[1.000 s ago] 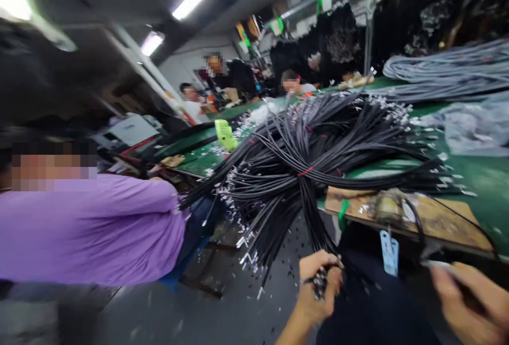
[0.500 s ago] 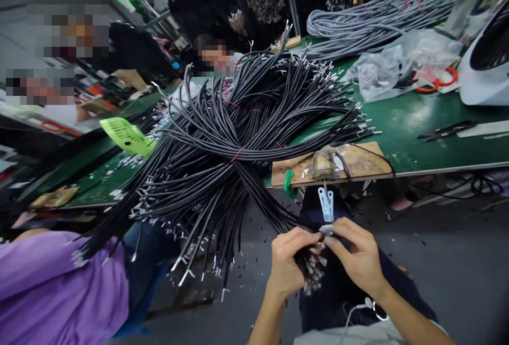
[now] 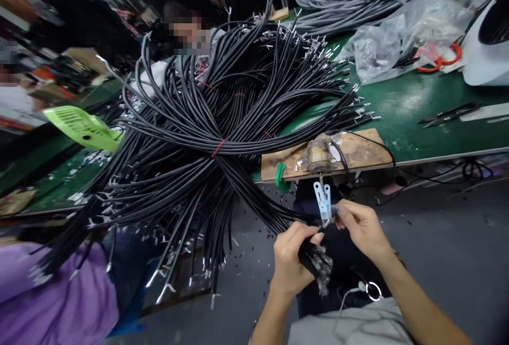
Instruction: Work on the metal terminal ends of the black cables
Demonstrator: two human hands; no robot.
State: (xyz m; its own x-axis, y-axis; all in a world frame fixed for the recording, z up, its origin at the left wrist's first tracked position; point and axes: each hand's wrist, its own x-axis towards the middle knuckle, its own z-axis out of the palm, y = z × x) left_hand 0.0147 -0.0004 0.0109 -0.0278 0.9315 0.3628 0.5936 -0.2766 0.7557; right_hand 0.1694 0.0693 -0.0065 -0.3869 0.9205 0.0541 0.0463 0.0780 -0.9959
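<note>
My left hand (image 3: 292, 257) is closed around a bundle of black cables (image 3: 254, 202), whose frayed silvery ends (image 3: 323, 268) stick out past the fingers on the right. From its thumb and fingertips one stripped cable end reaches up to the lower tip of a light-blue clothes peg (image 3: 323, 200). The peg hangs on the shaft of a small motor (image 3: 318, 155) fixed to a wooden board (image 3: 366, 146). Just right of the peg, my right hand (image 3: 360, 228) is closed in a pinch; what its fingertips hold is too small to make out.
More black cables with stripped ends heap over the green table (image 3: 417, 143). A green clamp (image 3: 281, 177) grips the board's edge. To the right lie snips (image 3: 449, 114), orange-handled scissors (image 3: 439, 61) and a plastic bag (image 3: 382, 53). A person in purple (image 3: 59, 292) sits at left.
My right hand has parted from the left and moved up beside the peg. The cable end in my left hand now meets the peg's tip. The camera view has shifted.
</note>
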